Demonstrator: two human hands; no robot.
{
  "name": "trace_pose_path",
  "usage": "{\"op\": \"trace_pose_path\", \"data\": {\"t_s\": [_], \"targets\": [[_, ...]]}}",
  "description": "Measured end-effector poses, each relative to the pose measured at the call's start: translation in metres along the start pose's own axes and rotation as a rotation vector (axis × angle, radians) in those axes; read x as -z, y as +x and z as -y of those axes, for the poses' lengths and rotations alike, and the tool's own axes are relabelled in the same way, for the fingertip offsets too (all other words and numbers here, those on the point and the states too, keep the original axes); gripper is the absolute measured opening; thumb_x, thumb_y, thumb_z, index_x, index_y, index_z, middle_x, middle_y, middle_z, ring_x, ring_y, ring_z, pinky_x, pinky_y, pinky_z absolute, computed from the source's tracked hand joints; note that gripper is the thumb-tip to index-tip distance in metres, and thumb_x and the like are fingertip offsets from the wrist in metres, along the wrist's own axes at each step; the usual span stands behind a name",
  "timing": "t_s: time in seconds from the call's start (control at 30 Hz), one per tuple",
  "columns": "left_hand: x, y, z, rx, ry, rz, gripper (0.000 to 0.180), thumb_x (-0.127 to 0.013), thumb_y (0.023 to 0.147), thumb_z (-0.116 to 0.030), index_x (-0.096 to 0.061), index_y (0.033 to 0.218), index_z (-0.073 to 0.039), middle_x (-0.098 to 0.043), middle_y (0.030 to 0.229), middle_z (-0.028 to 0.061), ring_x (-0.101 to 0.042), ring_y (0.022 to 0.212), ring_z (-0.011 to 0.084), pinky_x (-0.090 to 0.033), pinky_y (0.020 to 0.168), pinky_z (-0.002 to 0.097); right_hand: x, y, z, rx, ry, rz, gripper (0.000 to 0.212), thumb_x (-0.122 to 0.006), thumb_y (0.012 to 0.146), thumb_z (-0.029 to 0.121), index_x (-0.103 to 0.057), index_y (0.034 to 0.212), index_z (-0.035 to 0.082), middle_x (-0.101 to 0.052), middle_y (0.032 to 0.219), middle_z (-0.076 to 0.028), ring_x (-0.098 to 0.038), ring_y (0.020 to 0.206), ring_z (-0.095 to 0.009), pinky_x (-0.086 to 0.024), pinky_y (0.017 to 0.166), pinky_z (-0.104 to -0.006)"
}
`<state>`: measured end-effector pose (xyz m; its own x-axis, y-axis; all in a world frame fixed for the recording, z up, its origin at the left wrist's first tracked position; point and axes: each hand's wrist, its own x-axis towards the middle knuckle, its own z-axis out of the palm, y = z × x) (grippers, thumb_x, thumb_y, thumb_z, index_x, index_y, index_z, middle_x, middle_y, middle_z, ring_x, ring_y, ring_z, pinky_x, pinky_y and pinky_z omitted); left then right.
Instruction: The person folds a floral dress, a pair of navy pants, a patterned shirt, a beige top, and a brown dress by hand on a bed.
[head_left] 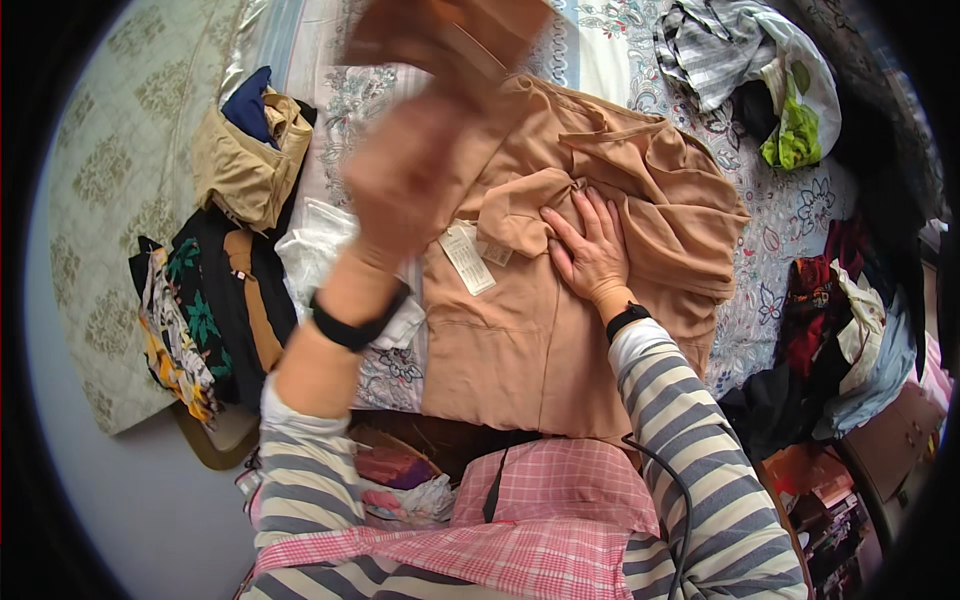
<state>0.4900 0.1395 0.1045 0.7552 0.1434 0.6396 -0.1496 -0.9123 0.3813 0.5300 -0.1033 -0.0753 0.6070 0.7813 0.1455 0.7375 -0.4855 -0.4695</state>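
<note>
A large tan garment [490,375] with a white label [467,260] lies spread and creased on the patterned bedsheet. My right hand [592,240] rests flat on its folds, fingers stretched and slightly apart. Above the garment's left side, my left hand [410,170] is raised and smeared by motion. At its fingers hangs a blurred brown piece of cloth [440,35], which looks like a lifted part of the same garment. The left fingers themselves are hard to make out. Both wrists wear black bands.
White cloth [320,245] lies left of the garment, beside dark folded clothes [255,290] and a beige garment [235,160]. To the right are a dark red and black pile [805,320] and a white bag [805,70]. A black cable [685,500] runs by my right arm.
</note>
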Motion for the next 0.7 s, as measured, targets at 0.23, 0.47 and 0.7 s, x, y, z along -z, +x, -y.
{"op": "trace_pose_path", "data": {"t_s": [0.23, 0.47, 0.7], "targets": [[-0.031, -0.144, -0.078, 0.176, 0.019, 0.586, 0.045, -0.066, 0.078, -0.015, -0.058, 0.122, -0.016, -0.053, 0.123, 0.0115, -0.051, 0.109, 0.0303, -0.037, 0.098, 0.0431, -0.003, -0.011, 0.011, -0.129, 0.061, 0.147, 0.027, -0.055, 0.084, 0.037, -0.067, 0.096, 0.016, -0.066, 0.089, -0.012, -0.062, 0.081, -0.033, -0.046, 0.075, -0.0457], [0.026, -0.246, -0.11, 0.815, 0.373, 0.273, 0.056, -0.066, 0.079, -0.02, -0.047, 0.129, -0.006, -0.047, 0.125, 0.0195, -0.044, 0.115, 0.0374, -0.033, 0.101, 0.0457, 0.029, -0.048, 0.013, -0.313, 0.209, 0.226, 0.023, -0.058, 0.082, 0.02, -0.066, 0.102, 0.012, -0.063, 0.089, -0.018, -0.06, 0.082, -0.035, -0.048, 0.075, -0.0445], [0.052, -0.333, -0.179, 1.174, 0.432, 0.349, 0.077, -0.072, 0.074, -0.026, -0.034, 0.134, 0.003, -0.044, 0.129, 0.0241, -0.038, 0.122, 0.042, -0.03, 0.104, 0.0486, 0.118, -0.183, 0.009, -0.493, -0.063, -0.147, 0.052, -0.063, 0.073, 0.009, -0.052, 0.123, 0.005, -0.049, 0.12, -0.019, -0.046, 0.113, -0.036, -0.037, 0.1, -0.043]]}}
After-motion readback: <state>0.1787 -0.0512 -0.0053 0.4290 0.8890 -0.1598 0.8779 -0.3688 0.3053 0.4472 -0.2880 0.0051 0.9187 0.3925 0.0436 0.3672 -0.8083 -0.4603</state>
